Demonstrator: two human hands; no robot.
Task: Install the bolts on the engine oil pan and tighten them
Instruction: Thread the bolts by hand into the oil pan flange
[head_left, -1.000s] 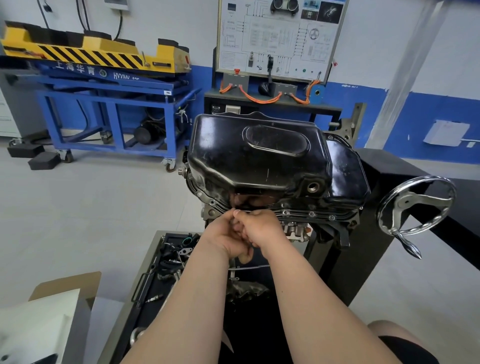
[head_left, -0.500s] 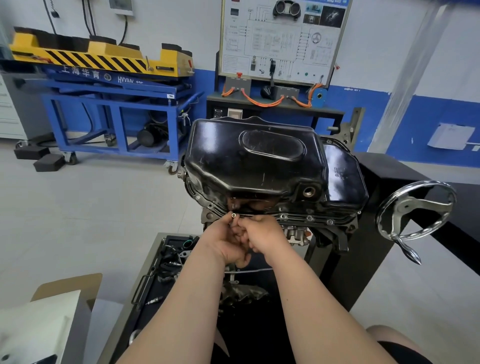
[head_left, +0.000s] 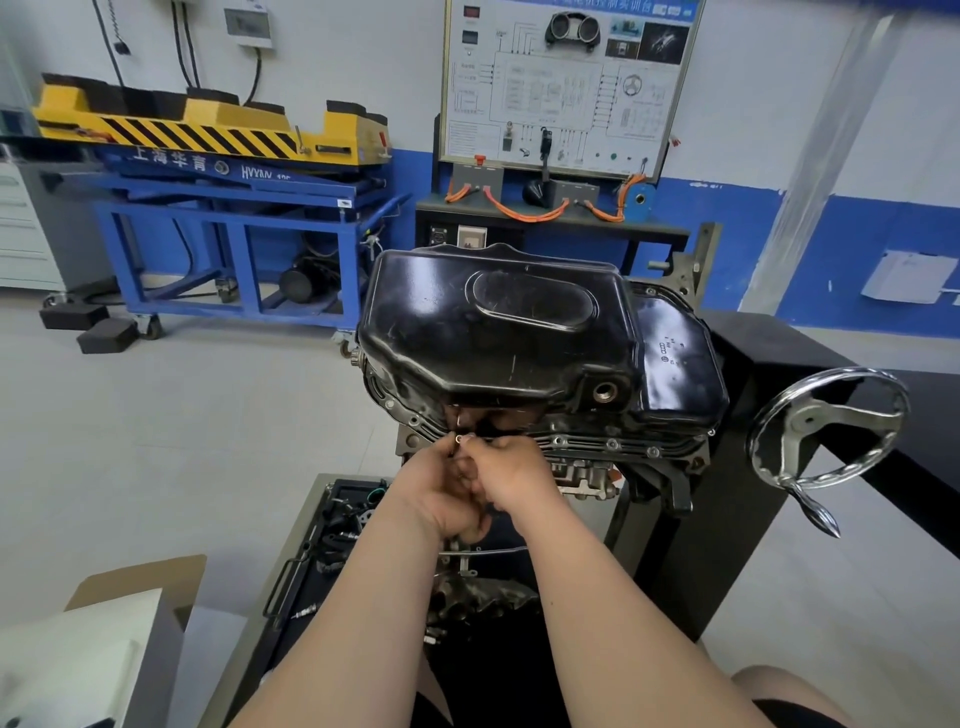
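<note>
1. Bright, even indoor light; shadows are soft and faint.
2. Pale glare streaks the glossy oil pan just above the fingers.
3. Wide-angle distortion bends the blurred pillar far up and right of the fingers.

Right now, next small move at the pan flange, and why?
Probably start the bolt into the flange by finger. The left hand and right hand pinch it at the oil pan near edge; bolts further right look seated.
</note>
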